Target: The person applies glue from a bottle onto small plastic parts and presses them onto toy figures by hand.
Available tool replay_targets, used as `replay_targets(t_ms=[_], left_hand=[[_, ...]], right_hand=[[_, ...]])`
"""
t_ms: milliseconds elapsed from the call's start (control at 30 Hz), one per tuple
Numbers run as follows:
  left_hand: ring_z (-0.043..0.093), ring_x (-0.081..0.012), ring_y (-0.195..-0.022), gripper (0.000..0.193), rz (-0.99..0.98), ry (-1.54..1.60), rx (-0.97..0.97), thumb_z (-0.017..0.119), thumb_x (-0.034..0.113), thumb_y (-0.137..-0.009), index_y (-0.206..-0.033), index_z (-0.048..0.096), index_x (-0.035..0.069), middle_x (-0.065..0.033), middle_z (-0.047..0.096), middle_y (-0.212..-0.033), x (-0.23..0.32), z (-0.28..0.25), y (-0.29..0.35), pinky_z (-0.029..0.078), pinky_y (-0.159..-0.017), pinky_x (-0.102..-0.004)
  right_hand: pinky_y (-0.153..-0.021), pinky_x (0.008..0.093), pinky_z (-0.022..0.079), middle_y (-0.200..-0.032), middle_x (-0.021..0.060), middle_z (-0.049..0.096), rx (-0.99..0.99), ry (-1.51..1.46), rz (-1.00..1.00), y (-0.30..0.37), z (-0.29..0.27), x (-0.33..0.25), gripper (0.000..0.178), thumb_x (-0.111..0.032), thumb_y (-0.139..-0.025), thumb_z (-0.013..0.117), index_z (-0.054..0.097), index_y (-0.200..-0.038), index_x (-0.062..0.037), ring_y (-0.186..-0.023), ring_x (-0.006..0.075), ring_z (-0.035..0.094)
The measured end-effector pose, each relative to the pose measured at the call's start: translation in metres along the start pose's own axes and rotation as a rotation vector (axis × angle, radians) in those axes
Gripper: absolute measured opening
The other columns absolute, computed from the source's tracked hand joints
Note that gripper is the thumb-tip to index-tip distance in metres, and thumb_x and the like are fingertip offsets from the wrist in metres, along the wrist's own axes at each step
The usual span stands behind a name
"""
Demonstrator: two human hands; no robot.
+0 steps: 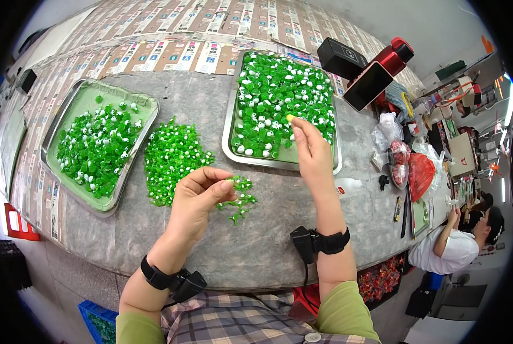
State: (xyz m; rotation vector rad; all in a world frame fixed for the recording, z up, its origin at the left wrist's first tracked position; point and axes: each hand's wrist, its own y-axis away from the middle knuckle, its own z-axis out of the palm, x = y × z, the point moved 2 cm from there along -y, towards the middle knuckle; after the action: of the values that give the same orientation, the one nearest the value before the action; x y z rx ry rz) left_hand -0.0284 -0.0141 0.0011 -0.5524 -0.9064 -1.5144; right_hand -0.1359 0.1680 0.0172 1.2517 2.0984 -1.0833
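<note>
My left hand (pixel 198 198) is closed in a pinch above the grey table; what its fingertips hold, if anything, I cannot make out. Beside those fingers lies a small loose cluster of green plastic pieces (pixel 242 200). My right hand (pixel 315 150), a yellow cover on one fingertip, reaches over the near part of a metal tray (pixel 229 133). Its fingers are stretched out and slightly apart, with nothing visible between them. Green parts with white eye-like balls (pixel 279 86) fill that tray. Left of my left hand is a heap of small green-and-white pieces (pixel 173 157).
Another metal tray (pixel 147 123) on the left holds more green parts with white balls. A black box (pixel 341 57), a red bottle (pixel 395 56) and a phone (pixel 368 86) stand behind the right tray. Plastic bags (pixel 421 175) line the right side, near a seated co-worker (pixel 448 249).
</note>
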Motion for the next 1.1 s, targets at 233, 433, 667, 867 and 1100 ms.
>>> replay_targets(t_ms=[233,433,667,867,1100], left_hand=[[0.055,-0.0112,-0.064,0.012,-0.012,-0.015,0.009,0.058,0.008,-0.074,-0.084,0.053,0.003,-0.0041,0.057,-0.074,-0.002,0.000,0.000,0.048,-0.063,-0.0262],[0.055,-0.0113,-0.064,0.012,-0.025,-0.016,0.016,0.058,0.007,-0.074,-0.085,0.053,0.003,-0.0039,0.057,-0.074,-0.001,0.002,-0.001,0.048,-0.062,-0.0261],[0.056,-0.0109,-0.066,0.013,-0.033,-0.009,-0.039,0.058,0.009,-0.075,-0.086,0.055,0.002,-0.0037,0.058,-0.076,-0.002,0.000,0.001,0.047,-0.063,-0.0232],[0.057,-0.0116,-0.070,0.014,-0.083,0.003,-0.067,0.057,0.010,-0.076,-0.087,0.054,0.002,-0.0053,0.058,-0.078,-0.006,0.003,0.001,0.048,-0.065,-0.0247],[0.058,-0.0127,-0.071,0.014,-0.081,0.018,-0.086,0.056,0.010,-0.077,-0.088,0.054,0.002,-0.0071,0.059,-0.081,-0.010,0.005,0.001,0.049,-0.064,-0.0250]], right_hand=[[-0.060,0.0306,0.042,-0.077,0.0089,0.055,-0.027,0.238,0.235,0.005,-0.009,0.023,0.014,-0.008,-0.071,0.055,0.056,-0.084,-0.0033,-0.066,0.0213,0.054],[-0.061,0.0354,0.041,-0.069,0.0096,0.052,-0.105,0.435,0.107,0.004,0.004,0.028,0.017,-0.006,-0.065,0.059,0.054,-0.080,-0.0039,-0.068,0.0268,0.052],[-0.064,0.0198,0.041,-0.076,0.0020,0.054,-0.134,-0.269,0.308,0.019,-0.011,-0.025,0.017,-0.002,-0.070,0.058,0.051,-0.086,-0.0011,-0.071,0.0084,0.052],[-0.069,0.0193,0.041,-0.084,0.0002,0.052,-0.359,-0.948,0.517,0.060,0.015,-0.046,0.020,-0.002,-0.074,0.057,0.049,-0.092,-0.0013,-0.076,0.0064,0.050],[-0.072,0.0209,0.043,-0.091,0.0043,0.055,-0.299,-0.948,0.502,0.067,0.017,-0.046,0.022,-0.002,-0.075,0.056,0.050,-0.097,0.0003,-0.082,0.0088,0.053]])
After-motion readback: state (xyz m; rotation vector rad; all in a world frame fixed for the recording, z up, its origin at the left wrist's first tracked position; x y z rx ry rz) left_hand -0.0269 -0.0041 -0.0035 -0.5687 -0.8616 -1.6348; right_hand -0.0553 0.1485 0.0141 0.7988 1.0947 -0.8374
